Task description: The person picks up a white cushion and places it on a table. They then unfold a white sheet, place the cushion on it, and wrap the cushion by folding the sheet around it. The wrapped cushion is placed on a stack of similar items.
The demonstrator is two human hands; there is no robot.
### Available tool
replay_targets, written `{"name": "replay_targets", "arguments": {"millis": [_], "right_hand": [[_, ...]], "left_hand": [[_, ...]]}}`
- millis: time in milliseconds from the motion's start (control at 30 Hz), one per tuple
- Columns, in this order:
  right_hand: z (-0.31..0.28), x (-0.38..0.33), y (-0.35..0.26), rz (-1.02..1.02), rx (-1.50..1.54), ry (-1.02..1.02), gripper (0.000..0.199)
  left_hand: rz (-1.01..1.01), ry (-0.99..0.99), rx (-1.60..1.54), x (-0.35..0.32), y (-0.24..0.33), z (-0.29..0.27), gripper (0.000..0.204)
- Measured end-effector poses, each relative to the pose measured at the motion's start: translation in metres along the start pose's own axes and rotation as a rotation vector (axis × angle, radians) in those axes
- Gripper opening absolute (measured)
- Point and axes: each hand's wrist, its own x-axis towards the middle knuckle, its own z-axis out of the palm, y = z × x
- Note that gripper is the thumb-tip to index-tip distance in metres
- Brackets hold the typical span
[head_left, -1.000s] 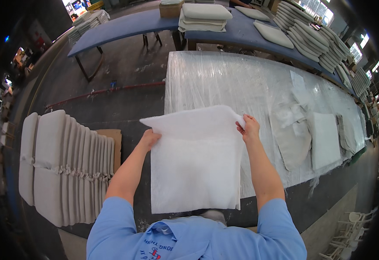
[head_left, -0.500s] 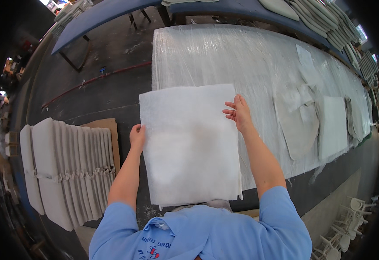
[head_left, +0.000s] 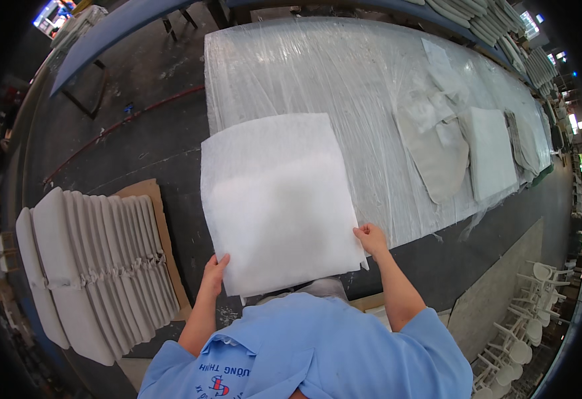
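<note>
A white, roughly square padding sheet [head_left: 277, 199] lies before me, its near edge close to my body and its far part over the plastic-wrapped slab. Layers show at its lower corners, so it may be more than one sheet. My left hand [head_left: 213, 274] grips the left edge near the close corner, thumb on top. On the opposite side, my right hand [head_left: 372, 239] pinches the right edge; its fingertips are partly under the sheet.
A large slab wrapped in clear plastic [head_left: 277, 73] carries a beige fabric piece [head_left: 434, 159] and a folded white pad [head_left: 490, 153]. Grey cushions [head_left: 98, 266] stand in a row at left. Blue tables [head_left: 124, 36] are beyond; white chairs [head_left: 520, 349] sit at lower right.
My right hand, earlier open beside the far right corner, has come down and taken hold of the right edge. My left hand has slid nearer along the left edge. The view has shifted.
</note>
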Motion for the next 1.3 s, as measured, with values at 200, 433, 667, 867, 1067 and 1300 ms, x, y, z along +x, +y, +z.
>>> {"name": "replay_targets", "arguments": {"millis": [200, 433, 667, 867, 1067, 1300], "right_hand": [[0.025, -0.032, 0.01, 0.009, 0.101, 0.111, 0.035], [0.05, -0.067, 0.021, -0.031, 0.117, 0.267, 0.032], [0.055, -0.071, 0.005, -0.116, -0.114, 0.331, 0.027], [0.036, -0.063, -0.017, -0.208, 0.3, 0.45, 0.028], [0.031, -0.058, 0.006, -0.078, 0.465, 0.377, 0.037], [0.045, -0.047, 0.029, 0.112, 0.503, 0.187, 0.043]], "left_hand": [[0.08, 0.063, 0.053, 0.01, -0.008, 0.001, 0.044], [0.096, 0.007, 0.1, 0.006, 0.0, -0.017, 0.036], [0.103, 0.027, 0.134, -0.01, 0.002, -0.017, 0.03], [0.208, -0.079, -0.039, -0.023, 0.015, -0.007, 0.03], [0.117, -0.016, -0.022, -0.016, -0.024, -0.007, 0.03], [-0.061, -0.145, -0.11, -0.012, -0.011, 0.002, 0.034]]}}
